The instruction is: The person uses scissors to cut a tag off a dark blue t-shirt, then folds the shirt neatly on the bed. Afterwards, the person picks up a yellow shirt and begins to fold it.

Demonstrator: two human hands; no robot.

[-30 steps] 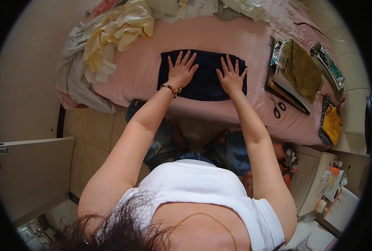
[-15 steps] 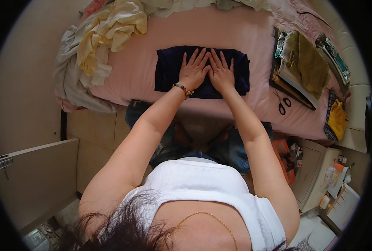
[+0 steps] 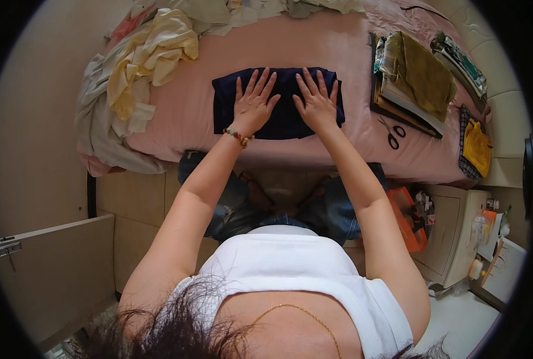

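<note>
I see left hand (image 3: 254,105) and right hand (image 3: 318,106) palm-down, fingers spread, on dark navy folded fabric rectangle (image 3: 285,118). Hands apart, strip of navy showing between thumbs; neither gripping. Fabric lies on pale pink bedsheet (image 3: 248,45), close to sheet's near edge. Multicoloured beaded bracelet (image 3: 239,139) on left wrist. To right I've got black-handled metal scissors (image 3: 389,127), beside olive-brown folded cloth (image 3: 425,78) topping stack. Rumpled pale-yellow cloth (image 3: 169,48) far left.

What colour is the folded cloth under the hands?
Dark navy blue; the folded cloth shows best in the head view.
</note>
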